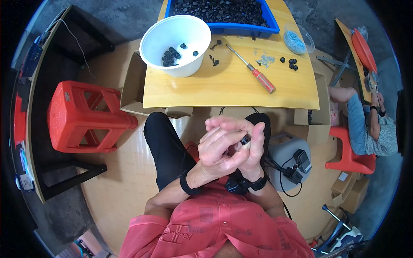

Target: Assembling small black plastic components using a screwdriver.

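Note:
My left hand [217, 148] and my right hand [257, 148] are closed together above my lap, in front of the table. A small black round plastic part [245, 139] is pinched where my left fingertips meet my right thumb. My right fingers curl behind my left hand, so most of the part is hidden. Beyond my hands, a white bowl [152, 36] on the table holds several black round parts [170, 58]. To its right lies a screwdriver [260, 79] with a red handle, beside a small pile of screws [265, 60].
At the back of the yellow table [193, 94], a blue tray [241, 30] is heaped with black parts. A clear tub [297, 42] holds small bluish pieces. A red stool [81, 116] stands at left, a grey box with plugs [286, 150] at right. Another person [378, 129] sits far right.

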`<control>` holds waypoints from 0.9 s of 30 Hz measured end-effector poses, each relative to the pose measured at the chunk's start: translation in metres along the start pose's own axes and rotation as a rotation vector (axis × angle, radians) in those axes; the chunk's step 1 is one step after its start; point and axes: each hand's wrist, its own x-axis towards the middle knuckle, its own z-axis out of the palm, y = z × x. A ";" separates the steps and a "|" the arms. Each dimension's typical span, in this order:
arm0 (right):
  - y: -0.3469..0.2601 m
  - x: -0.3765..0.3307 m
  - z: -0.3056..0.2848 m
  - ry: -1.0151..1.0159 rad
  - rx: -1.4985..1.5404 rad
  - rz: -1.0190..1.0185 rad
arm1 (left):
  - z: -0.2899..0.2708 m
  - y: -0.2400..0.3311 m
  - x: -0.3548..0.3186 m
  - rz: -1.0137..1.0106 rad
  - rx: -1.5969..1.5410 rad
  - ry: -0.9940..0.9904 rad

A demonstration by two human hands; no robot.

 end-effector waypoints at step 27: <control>-0.029 0.078 -0.062 0.389 -1.321 -0.537 | -0.001 -0.058 0.034 -0.941 -0.962 0.098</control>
